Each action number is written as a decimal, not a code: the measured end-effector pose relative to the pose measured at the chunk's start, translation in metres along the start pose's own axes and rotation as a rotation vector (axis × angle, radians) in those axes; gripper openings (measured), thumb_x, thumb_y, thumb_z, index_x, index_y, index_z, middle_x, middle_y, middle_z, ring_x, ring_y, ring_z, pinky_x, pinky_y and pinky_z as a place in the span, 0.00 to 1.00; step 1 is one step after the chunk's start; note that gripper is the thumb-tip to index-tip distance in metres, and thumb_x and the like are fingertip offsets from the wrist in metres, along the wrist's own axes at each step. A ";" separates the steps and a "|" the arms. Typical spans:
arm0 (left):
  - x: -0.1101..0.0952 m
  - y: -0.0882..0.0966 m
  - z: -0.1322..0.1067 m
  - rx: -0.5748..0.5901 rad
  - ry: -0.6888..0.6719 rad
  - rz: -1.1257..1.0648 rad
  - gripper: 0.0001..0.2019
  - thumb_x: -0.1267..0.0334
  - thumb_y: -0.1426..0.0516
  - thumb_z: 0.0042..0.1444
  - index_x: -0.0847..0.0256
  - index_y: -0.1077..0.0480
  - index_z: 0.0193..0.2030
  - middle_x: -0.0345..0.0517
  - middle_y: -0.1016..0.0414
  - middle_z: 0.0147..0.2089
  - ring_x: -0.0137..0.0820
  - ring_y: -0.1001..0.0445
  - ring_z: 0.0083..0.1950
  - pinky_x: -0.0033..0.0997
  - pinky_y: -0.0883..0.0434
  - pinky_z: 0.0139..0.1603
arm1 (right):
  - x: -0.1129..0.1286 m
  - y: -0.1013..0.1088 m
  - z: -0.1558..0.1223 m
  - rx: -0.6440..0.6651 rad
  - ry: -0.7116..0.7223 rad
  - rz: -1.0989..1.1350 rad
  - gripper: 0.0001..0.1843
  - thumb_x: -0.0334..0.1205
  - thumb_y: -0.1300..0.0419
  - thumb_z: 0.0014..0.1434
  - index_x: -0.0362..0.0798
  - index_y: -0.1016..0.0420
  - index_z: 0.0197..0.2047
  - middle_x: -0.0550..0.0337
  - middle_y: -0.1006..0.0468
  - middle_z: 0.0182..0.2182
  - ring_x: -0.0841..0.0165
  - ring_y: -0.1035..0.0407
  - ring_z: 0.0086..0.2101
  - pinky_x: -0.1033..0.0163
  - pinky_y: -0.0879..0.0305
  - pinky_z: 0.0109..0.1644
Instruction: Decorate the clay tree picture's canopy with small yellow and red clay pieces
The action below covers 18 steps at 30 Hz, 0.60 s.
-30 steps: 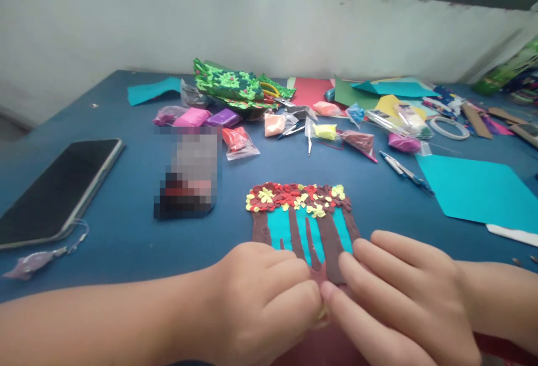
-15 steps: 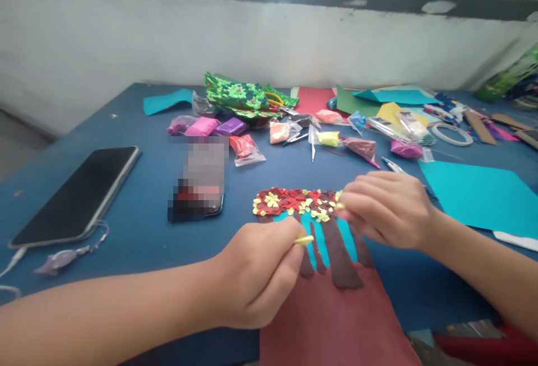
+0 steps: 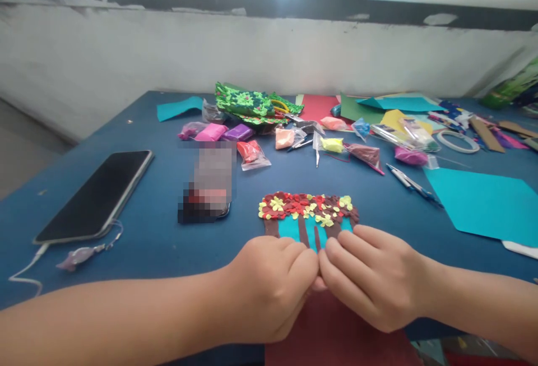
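A clay picture lies on the blue table in front of me: brown trunks on a turquoise card, topped with red and yellow clay flowers. My left hand and my right hand meet fingertip to fingertip over its lower part, both with fingers curled in a pinch. What they pinch is hidden between the fingertips. A dark red sheet shows under the hands.
A black phone with a cable lies at the left, a blurred object beside it. Bags of coloured clay, a green clay piece, coloured papers, a pen, a tape ring and a turquoise sheet fill the back and right.
My right hand has come back down from the flowers to meet my left hand. The yellow clay bit seen in the left fingers no longer shows. The camera tilted up slightly.
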<state>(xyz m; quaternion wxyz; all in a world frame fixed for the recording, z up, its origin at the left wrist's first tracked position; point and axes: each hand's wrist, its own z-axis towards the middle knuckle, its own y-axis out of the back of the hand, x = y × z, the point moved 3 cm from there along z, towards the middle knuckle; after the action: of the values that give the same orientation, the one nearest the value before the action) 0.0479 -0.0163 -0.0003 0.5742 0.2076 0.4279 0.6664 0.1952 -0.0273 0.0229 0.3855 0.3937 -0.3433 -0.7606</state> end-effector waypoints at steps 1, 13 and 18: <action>0.001 0.001 0.000 -0.009 0.004 -0.017 0.18 0.72 0.62 0.66 0.61 0.40 0.26 0.42 0.38 0.22 0.30 0.44 0.22 0.31 0.46 0.22 | 0.000 0.000 0.001 0.016 0.011 0.027 0.15 0.33 0.53 0.65 0.41 0.28 0.31 0.57 0.28 0.22 0.69 0.39 0.21 0.61 0.51 0.24; 0.015 0.002 -0.002 -0.041 0.325 -0.533 0.10 0.71 0.57 0.65 0.62 0.38 0.36 0.39 0.33 0.29 0.24 0.36 0.28 0.22 0.37 0.32 | -0.011 -0.003 -0.001 -0.018 -0.047 0.146 0.14 0.32 0.51 0.63 0.44 0.32 0.26 0.63 0.36 0.18 0.71 0.46 0.20 0.62 0.55 0.25; 0.010 0.001 0.000 0.059 0.255 -0.498 0.11 0.72 0.57 0.65 0.63 0.37 0.33 0.41 0.34 0.28 0.26 0.37 0.29 0.24 0.38 0.30 | -0.004 -0.003 -0.004 -0.041 -0.029 0.122 0.16 0.31 0.49 0.62 0.45 0.33 0.23 0.63 0.39 0.16 0.71 0.49 0.19 0.60 0.61 0.25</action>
<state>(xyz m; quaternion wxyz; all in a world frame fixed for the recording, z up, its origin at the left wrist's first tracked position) 0.0449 -0.0072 -0.0016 0.6555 0.0269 0.5537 0.5128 0.1993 -0.0237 0.0194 0.4342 0.3531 -0.3568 -0.7480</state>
